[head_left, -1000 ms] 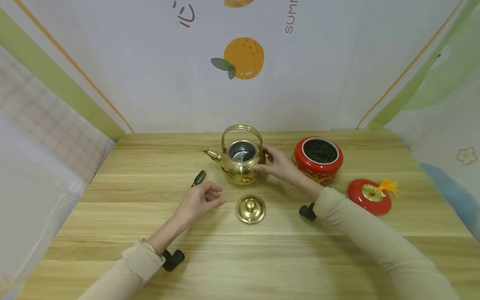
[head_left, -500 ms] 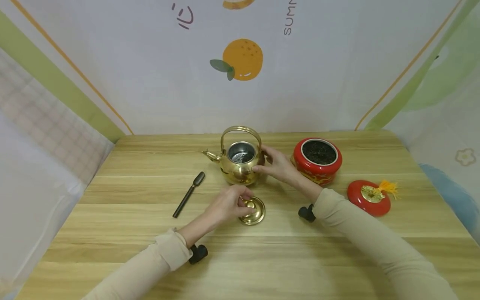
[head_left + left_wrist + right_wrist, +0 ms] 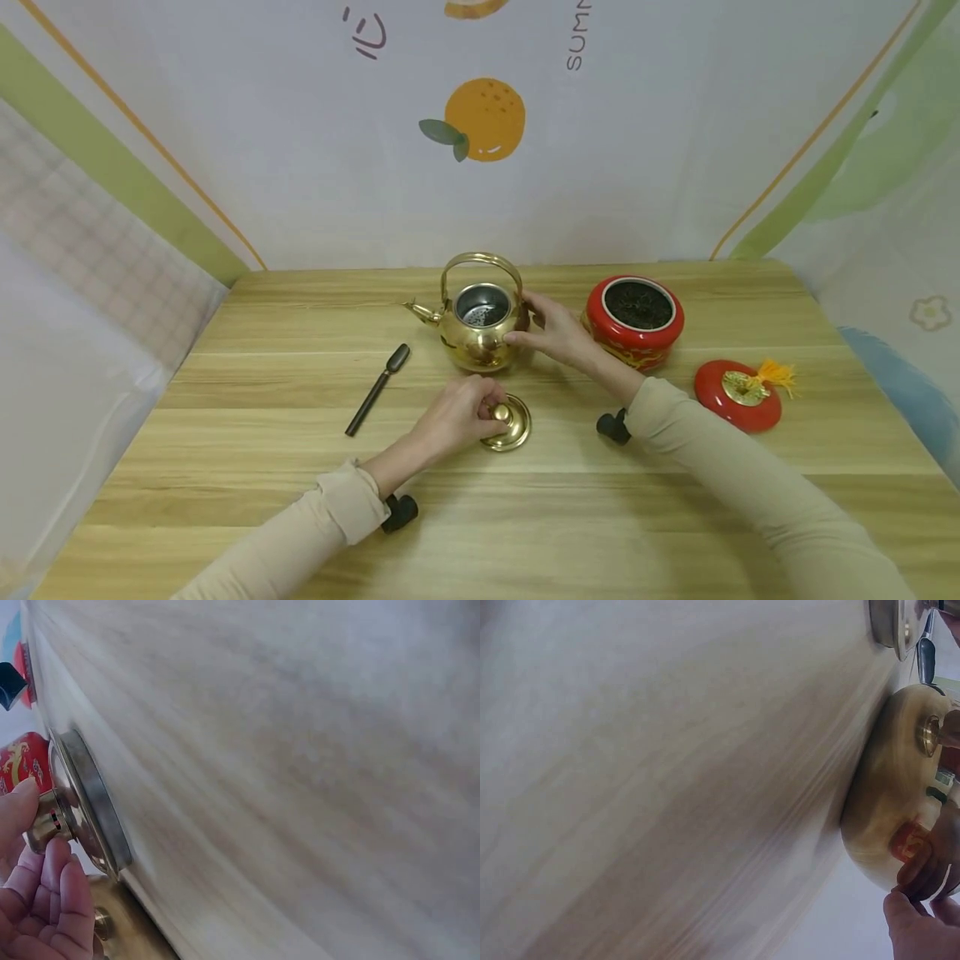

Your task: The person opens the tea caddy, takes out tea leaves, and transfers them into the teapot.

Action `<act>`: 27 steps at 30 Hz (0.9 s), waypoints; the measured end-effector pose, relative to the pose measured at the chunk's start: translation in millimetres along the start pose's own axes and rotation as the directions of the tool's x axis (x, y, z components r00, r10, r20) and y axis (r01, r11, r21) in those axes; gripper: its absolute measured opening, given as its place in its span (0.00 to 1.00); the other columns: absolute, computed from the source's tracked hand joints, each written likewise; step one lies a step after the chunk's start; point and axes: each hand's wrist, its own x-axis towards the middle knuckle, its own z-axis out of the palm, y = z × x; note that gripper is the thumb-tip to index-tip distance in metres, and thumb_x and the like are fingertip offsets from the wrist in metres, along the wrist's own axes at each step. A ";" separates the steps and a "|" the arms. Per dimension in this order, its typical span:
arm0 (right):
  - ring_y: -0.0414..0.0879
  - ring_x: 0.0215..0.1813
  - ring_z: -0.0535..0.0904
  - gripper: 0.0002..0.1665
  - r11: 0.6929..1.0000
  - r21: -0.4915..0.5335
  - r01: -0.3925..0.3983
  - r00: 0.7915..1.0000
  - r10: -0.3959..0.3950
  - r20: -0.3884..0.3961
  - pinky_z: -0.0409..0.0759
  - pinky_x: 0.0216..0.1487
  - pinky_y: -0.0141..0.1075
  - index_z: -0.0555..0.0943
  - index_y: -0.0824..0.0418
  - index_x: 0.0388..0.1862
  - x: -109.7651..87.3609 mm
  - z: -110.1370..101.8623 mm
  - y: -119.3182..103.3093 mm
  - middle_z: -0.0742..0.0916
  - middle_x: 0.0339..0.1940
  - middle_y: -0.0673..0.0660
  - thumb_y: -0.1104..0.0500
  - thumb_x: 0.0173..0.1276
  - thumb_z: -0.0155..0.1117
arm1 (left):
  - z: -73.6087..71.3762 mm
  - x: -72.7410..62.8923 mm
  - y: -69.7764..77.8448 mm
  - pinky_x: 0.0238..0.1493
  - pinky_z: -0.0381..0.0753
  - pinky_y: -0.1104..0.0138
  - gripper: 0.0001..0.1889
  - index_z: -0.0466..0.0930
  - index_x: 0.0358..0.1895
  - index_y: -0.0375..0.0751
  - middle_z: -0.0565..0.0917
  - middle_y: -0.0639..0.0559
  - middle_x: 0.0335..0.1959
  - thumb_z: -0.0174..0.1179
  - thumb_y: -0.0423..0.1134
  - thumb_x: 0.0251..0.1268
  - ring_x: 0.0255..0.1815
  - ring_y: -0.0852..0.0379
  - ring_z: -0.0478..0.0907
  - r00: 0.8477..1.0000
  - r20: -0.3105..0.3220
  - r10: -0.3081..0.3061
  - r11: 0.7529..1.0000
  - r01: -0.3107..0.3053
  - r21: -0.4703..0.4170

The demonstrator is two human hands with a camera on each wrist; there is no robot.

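Observation:
A gold metal teapot [image 3: 480,346] stands upright and uncovered, with dark bits like tea leaves inside. My right hand [image 3: 558,333] holds the side of its body, thumb in front and fingers towards the back; the right wrist view shows fingertips against the shiny teapot [image 3: 892,780]. In front of the pot, the round gold teapot lid [image 3: 517,429] lies on the table. Its knob is pinched between the thumb and fingers of my left hand [image 3: 461,415]. The left wrist view shows that grip on the lid [image 3: 82,802] from close by, its rim at the tabletop.
A red jar [image 3: 637,333] full of dark tea leaves stands open at the right. Its red lid [image 3: 738,400], with a yellow tassel, lies nearer. A dark tea scoop [image 3: 375,392] lies left of the pot. Behind the wooden table [image 3: 600,517] hangs a printed cloth [image 3: 337,167].
My left hand has moved right from near the scoop to the teapot lid and now pinches its knob. The scoop has come into full view. My right hand stays on the teapot.

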 end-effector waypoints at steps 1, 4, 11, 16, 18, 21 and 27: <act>0.59 0.70 0.64 0.43 1.000 0.004 0.000 1.000 0.000 0.000 0.65 0.68 0.49 0.62 0.71 0.68 -0.1 0.3 0.0 0.70 0.68 0.67 0.61 0.58 0.71 | -0.1 -0.5 -0.2 0.29 0.75 0.75 0.13 0.82 0.36 0.37 0.81 0.51 0.31 0.73 0.35 0.46 0.28 0.60 0.76 1.000 -0.001 -0.001 1.000 0.001 -0.006; 0.60 0.70 0.63 0.44 1.000 0.015 0.004 1.000 -0.004 0.002 0.64 0.69 0.49 0.61 0.72 0.69 -0.2 1.1 0.2 0.69 0.68 0.68 0.61 0.58 0.71 | -2.0 -2.6 -1.3 0.30 0.76 0.75 0.13 0.82 0.37 0.37 0.81 0.51 0.31 0.72 0.35 0.47 0.29 0.60 0.77 1.000 -0.007 -0.014 1.000 0.014 -0.026; 0.60 0.70 0.63 0.44 1.000 0.015 0.002 1.000 -0.002 -0.002 0.64 0.69 0.49 0.61 0.71 0.69 0.5 1.6 -0.9 0.69 0.68 0.67 0.60 0.57 0.71 | -21.4 -10.4 -1.9 0.29 0.78 0.75 0.12 0.83 0.39 0.37 0.83 0.51 0.31 0.71 0.34 0.49 0.29 0.63 0.77 0.998 -0.041 -0.054 0.992 0.049 -0.113; 0.61 0.69 0.63 0.44 1.000 0.017 0.003 1.000 -0.003 -0.002 0.64 0.68 0.50 0.61 0.72 0.68 -1.2 0.4 -7.8 0.69 0.67 0.69 0.61 0.57 0.71 | -44.2 -13.8 -2.2 0.26 0.78 0.75 0.12 0.84 0.40 0.36 0.85 0.50 0.29 0.70 0.33 0.50 0.27 0.63 0.79 0.991 -0.115 -0.061 0.991 0.046 -0.126; 0.61 0.69 0.63 0.44 1.000 0.012 0.000 1.000 0.000 -0.001 0.64 0.68 0.50 0.61 0.73 0.69 -1.0 0.0 -7.6 0.69 0.67 0.69 0.62 0.58 0.71 | -52.8 -14.1 -2.2 0.26 0.79 0.74 0.13 0.84 0.40 0.35 0.85 0.49 0.30 0.71 0.33 0.49 0.27 0.63 0.79 0.984 -0.174 -0.049 0.993 0.029 -0.117; 0.59 0.70 0.63 0.44 1.000 0.016 0.000 1.000 0.000 -0.001 0.64 0.68 0.48 0.61 0.71 0.69 0.9 0.1 -1.4 0.70 0.68 0.67 0.61 0.58 0.71 | -64.1 -12.9 -1.5 0.27 0.80 0.73 0.14 0.83 0.40 0.35 0.86 0.47 0.31 0.71 0.33 0.48 0.27 0.60 0.79 0.967 -0.249 -0.048 0.990 0.013 -0.142; 0.59 0.70 0.62 0.43 1.000 0.031 0.000 1.000 0.000 0.005 0.63 0.69 0.48 0.61 0.71 0.69 -0.3 0.4 -1.5 0.69 0.68 0.68 0.63 0.58 0.70 | -77.9 -0.2 -3.5 0.26 0.80 0.73 0.15 0.81 0.42 0.32 0.85 0.43 0.33 0.70 0.31 0.50 0.27 0.56 0.80 0.920 -0.386 -0.066 0.979 -0.015 -0.204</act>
